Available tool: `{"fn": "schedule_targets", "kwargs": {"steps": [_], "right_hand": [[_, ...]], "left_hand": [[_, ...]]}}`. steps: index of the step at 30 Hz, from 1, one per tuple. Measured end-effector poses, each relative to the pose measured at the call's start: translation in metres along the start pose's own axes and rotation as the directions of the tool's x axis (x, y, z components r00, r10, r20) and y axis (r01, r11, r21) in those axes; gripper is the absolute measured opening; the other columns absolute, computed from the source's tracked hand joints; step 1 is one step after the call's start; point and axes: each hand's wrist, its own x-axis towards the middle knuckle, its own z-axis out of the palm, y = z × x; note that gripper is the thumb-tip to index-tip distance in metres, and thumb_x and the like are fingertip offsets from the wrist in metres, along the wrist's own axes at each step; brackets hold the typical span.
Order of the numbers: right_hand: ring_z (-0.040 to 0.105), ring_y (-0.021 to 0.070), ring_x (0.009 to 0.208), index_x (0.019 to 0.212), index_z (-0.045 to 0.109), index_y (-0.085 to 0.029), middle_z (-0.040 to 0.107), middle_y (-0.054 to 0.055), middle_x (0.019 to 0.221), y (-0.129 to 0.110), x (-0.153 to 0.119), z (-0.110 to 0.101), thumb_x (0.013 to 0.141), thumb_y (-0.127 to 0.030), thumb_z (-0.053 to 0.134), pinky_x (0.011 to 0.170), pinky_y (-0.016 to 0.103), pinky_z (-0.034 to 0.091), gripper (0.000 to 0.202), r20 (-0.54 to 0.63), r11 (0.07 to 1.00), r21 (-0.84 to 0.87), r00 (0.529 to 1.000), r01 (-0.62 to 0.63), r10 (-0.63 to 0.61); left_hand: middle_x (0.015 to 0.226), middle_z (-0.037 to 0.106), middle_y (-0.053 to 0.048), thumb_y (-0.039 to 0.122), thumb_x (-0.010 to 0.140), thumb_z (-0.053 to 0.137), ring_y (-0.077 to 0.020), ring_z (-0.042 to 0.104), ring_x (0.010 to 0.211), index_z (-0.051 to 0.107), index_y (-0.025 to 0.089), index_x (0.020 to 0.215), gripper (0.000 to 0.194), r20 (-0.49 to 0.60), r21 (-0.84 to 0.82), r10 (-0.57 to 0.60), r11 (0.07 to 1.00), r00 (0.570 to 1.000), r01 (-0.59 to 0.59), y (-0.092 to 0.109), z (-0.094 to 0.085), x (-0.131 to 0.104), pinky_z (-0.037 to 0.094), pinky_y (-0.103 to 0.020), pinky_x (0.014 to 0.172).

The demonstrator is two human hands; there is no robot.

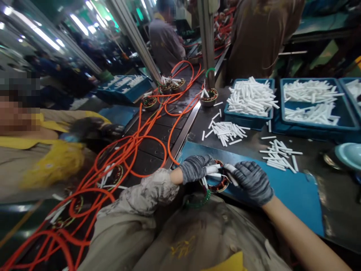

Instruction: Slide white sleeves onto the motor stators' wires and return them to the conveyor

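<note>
A ring-shaped motor stator with copper-coloured windings rests at the near edge of a blue mat, close to my body. My left hand, in a grey striped glove, is at the stator's left side, its fingers closed around a white tube. More white tubes stick out of the stator. My right hand, gloved the same way, is at the stator's right rim with its fingers bent together. White pieces cover its fingertips; whether these are tubes or wrapping I cannot tell. A green cord hangs at the stator's near side.
Loose white tubes lie in piles beyond the mat. Blue bins of tubes stand behind. Orange cables loop over the conveyor on the left, among other stators. A co-worker's gloved hand is at far left.
</note>
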Motion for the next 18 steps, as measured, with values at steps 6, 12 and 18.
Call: {"fn": "schedule_targets", "kwargs": {"steps": [6,12,18], "right_hand": [[0.064,0.0220,0.083,0.118,0.069,-0.018,0.076,0.010,0.095,0.002,0.009,0.002,0.099,-0.026,0.053,0.074,0.036,0.043,0.026,0.132,0.998,0.015,0.990,0.053,-0.054],[0.063,0.0247,0.078,0.086,0.070,-0.019,0.072,0.011,0.078,0.011,0.029,0.009,0.100,-0.032,0.050,0.072,0.037,0.043,0.028,0.446,0.978,0.067,0.883,-0.195,0.145],[0.048,0.0186,0.057,0.055,0.048,-0.025,0.050,0.003,0.053,0.023,0.025,0.004,0.084,-0.070,0.057,0.056,0.032,0.038,0.054,0.610,0.302,0.470,0.553,-0.829,0.568]], "left_hand": [[0.107,0.076,-0.004,0.048,0.092,0.060,-0.0202,0.071,0.099,0.068,0.021,0.106,0.031,-0.110,-0.133,-0.021,0.991,0.994,0.006,-0.013,0.018,-0.009,0.054,-0.030,0.089],[0.088,0.075,-0.003,0.044,0.089,0.061,-0.0177,0.068,0.081,0.067,0.019,0.091,0.026,-0.265,-0.070,0.066,0.994,0.962,-0.087,-0.015,0.027,0.021,0.053,-0.030,0.080],[0.091,0.076,-0.006,0.043,0.087,0.064,-0.0191,0.070,0.083,0.069,0.018,0.092,0.026,-0.274,-0.002,0.156,0.987,0.949,-0.162,0.009,0.022,0.047,0.053,-0.030,0.080]]}}
